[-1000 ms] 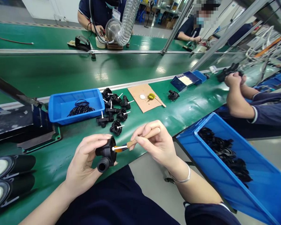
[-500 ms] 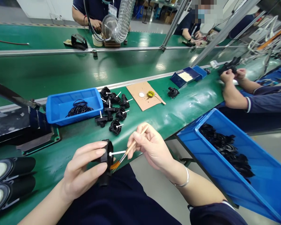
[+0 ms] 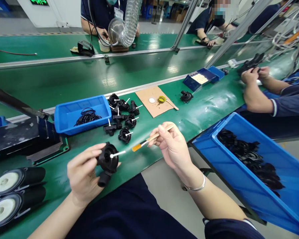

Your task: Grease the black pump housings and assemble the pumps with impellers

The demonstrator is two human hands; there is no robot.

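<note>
My left hand (image 3: 86, 174) grips a black plastic pump housing (image 3: 106, 162), a round cup with a side spout pointing down. A thin white shaft (image 3: 118, 154) sticks out of its middle toward the right. Between the fingers of my right hand (image 3: 173, 146) is a small paintbrush (image 3: 153, 136) with a wooden handle; its orange bristles point left, apart from the housing. Beyond my hands, several similar black housings (image 3: 125, 135) with white shafts lie on the green bench. A cardboard sheet (image 3: 149, 108) there bears a small yellow cup (image 3: 161, 99), a white disc (image 3: 151, 100) and a wooden stick (image 3: 173, 105).
A blue tray (image 3: 62, 126) holds black rings. Black cylindrical parts (image 3: 31, 199) lie at lower left. A large blue bin (image 3: 239, 162) of black parts stands at right, near a co-worker's hands (image 3: 251, 75). One single housing (image 3: 186, 96) sits near small blue trays (image 3: 190, 83).
The paintbrush has come away from the housing, my right hand moving up and right. My left hand has turned the housing so its open face shows more.
</note>
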